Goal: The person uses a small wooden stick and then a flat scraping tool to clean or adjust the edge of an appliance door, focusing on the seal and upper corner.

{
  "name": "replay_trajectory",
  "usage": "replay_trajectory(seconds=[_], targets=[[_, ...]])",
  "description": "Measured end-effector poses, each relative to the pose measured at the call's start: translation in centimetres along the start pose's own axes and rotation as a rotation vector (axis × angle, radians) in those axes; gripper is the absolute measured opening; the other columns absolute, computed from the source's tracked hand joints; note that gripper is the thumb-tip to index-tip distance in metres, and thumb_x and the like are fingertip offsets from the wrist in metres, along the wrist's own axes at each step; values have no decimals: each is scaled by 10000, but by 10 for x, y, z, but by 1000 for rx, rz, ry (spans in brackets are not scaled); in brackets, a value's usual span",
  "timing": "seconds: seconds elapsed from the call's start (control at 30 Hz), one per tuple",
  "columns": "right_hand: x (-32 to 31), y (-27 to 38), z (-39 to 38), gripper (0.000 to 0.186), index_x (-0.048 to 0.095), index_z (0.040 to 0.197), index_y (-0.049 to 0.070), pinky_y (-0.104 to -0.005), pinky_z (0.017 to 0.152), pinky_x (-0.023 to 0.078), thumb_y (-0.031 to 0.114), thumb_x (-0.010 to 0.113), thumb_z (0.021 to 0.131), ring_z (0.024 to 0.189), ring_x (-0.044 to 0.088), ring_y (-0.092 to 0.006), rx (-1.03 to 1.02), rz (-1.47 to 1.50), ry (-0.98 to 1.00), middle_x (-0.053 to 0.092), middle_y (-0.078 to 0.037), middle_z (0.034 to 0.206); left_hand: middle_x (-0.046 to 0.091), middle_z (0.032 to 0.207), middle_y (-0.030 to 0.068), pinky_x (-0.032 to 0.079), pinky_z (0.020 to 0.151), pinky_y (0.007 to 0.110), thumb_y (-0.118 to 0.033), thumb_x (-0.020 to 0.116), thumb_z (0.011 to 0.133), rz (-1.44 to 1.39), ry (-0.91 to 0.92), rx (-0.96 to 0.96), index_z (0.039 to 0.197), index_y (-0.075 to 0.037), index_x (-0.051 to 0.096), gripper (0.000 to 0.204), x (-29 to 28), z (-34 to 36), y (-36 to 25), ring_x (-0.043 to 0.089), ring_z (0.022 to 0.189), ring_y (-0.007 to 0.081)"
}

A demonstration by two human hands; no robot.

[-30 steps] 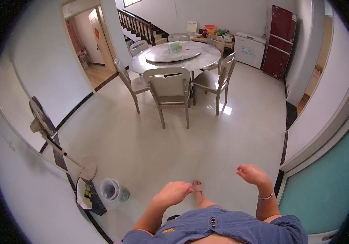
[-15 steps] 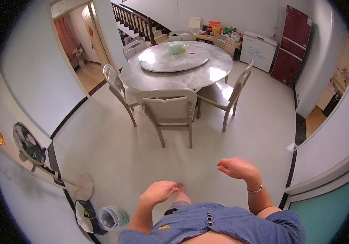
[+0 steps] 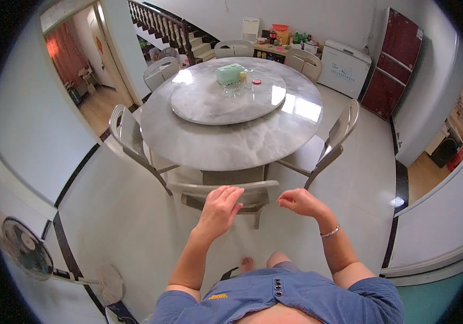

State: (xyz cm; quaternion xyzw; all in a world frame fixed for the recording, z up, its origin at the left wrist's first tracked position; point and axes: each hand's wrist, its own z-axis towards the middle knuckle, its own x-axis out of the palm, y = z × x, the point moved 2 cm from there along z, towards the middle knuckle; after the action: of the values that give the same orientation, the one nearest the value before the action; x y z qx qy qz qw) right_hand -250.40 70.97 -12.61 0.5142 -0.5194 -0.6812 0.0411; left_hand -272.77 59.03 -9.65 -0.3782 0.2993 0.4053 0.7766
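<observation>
A pale grey chair [image 3: 253, 187] stands in front of me with its back toward me. My left hand [image 3: 219, 210] is over the chair's top rail, fingers stretched out and thumb apart; I cannot tell whether it touches the rail. Just right of the rail's end hangs my right hand [image 3: 302, 203], its fingers loosely bent, with nothing visible in it. A silver bracelet [image 3: 330, 231] circles the right wrist. Beyond the chair is a round grey marble table [image 3: 226, 148] bearing a turntable [image 3: 210, 108]. On that sit a green tissue box [image 3: 230, 73] and a small red-rimmed item [image 3: 257, 82].
More chairs surround the table, including a left chair [image 3: 129, 137] and a right chair [image 3: 339, 135]. A standing fan [image 3: 26, 245] is at the lower left. A white chest freezer [image 3: 345, 67] and dark red fridge [image 3: 393, 65] stand at the back right. Stairs [image 3: 201, 47] rise behind.
I have moved forward, so the table and near chair are closer. My left hand has risen over the chair's top rail; my right hand has come nearer the chair.
</observation>
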Motion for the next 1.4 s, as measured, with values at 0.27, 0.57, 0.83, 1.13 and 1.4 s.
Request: replay_trajectory(seconds=[0.27, 0.57, 0.83, 1.13, 1.4], targets=[[-45, -110, 235, 255, 669, 868, 12, -306, 647, 477, 258, 611, 837, 696, 591, -131, 88, 138, -59, 660, -68, 743, 596, 1095, 104, 384, 912, 417, -43, 615, 770, 81, -137, -81, 1119, -47, 566, 353, 58, 103, 116, 510, 1059, 307], [-54, -168, 474, 236, 679, 899, 30, -349, 722, 498, 232, 608, 799, 780, 649, -265, 87, 64, -236, 673, -146, 826, 628, 939, 105, 434, 815, 392, 58, 567, 720, 141, -190, -404, 1013, -29, 604, 308, 76, 99, 170, 561, 924, 308], [-39, -199, 600, 318, 625, 1047, 85, -385, 829, 477, 268, 646, 787, 971, 595, -282, 168, -147, -440, 630, -146, 1022, 626, 895, 101, 469, 759, 376, 70, 574, 695, 118, -59, -493, 1000, -17, 600, 319, 86, 105, 186, 566, 849, 299], [-2, -179, 580, 168, 587, 972, 64, -418, 791, 478, 117, 513, 831, 928, 591, -322, 47, -571, -167, 616, -149, 939, 623, 842, 119, 481, 708, 369, 69, 564, 708, 41, -3, -513, 963, -17, 614, 273, 86, 103, 183, 579, 803, 313], [33, -115, 374, 282, 578, 1130, 44, -377, 813, 461, 92, 480, 869, 932, 596, -272, -93, 109, 499, 635, -152, 1008, 625, 844, 110, 481, 722, 366, 45, 568, 720, -57, 33, -366, 973, -25, 607, 265, 88, 95, 172, 578, 798, 294]])
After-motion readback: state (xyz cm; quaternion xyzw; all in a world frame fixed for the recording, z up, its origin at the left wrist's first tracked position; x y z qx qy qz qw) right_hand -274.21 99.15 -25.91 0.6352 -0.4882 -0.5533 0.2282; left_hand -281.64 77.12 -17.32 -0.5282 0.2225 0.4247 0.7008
